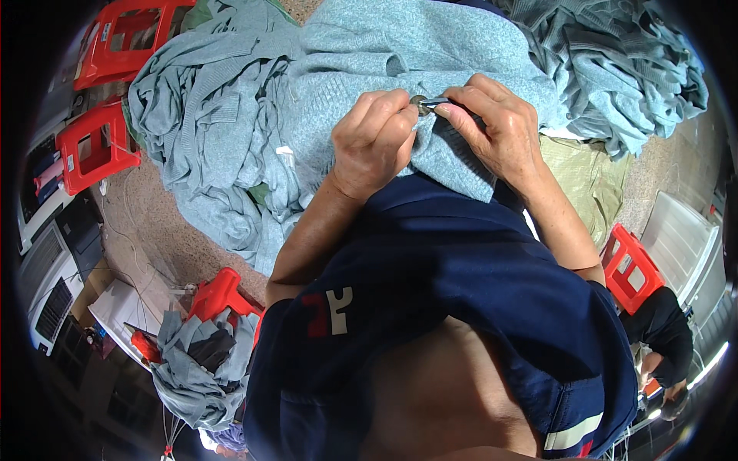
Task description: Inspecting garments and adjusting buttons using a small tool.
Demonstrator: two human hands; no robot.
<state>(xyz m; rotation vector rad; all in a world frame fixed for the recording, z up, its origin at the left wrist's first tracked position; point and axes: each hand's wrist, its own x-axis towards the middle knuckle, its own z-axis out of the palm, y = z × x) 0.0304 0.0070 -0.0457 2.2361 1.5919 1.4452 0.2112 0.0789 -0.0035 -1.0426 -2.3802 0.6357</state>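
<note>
Across my lap and in front of me lies a light blue-grey knitted garment (477, 46). My left hand (375, 138) is closed, pinching part of the knit near a small round shiny piece that looks like a button (419, 104). From the right, my right hand (498, 123) grips a small pointed metal tool resembling thread snips (437, 102). The tool's tip meets the round piece, right beside my left fingertips. Most of the tool is hidden inside my right hand. A ribbed edge of the knit hangs down below my right hand.
Heaped knitwear (207, 115) spreads at the left, and a darker pile (615, 69) lies at the far right. Red stools (96, 146) stand at the left. More garments (200, 384) sit on a red stool at lower left. Another person (665, 330) is at lower right.
</note>
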